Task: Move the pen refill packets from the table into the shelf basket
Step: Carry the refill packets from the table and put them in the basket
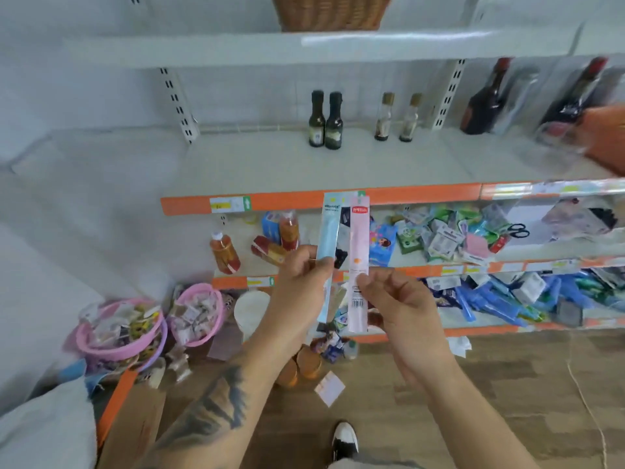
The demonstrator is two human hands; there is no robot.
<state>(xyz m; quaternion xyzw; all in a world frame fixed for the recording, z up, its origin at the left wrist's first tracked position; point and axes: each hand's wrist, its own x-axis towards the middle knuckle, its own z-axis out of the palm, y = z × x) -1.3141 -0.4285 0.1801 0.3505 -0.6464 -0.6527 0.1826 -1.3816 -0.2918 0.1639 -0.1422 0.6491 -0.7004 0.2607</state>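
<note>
Both forearms raised in front, left hand [297,286] and right hand [402,309] side by side, fingers curled, each apparently pinching something thin, left forearm tattooed

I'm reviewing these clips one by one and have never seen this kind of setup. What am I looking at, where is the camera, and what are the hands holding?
There is no machine here. A person wears a wide-angle camera on the head, so the single picture looks forward and down at their own two bare hands. The left hand pinches a light blue packet, and the right hand pinches a pink packet; both are long, narrow and held upright, side by side. Behind them stands a store shelf with orange edges. It holds small bottles and, lower down, mixed packaged goods. A wicker basket sits on the top shelf. Pink tubs of small items stand lower left. No table is visible.
</note>
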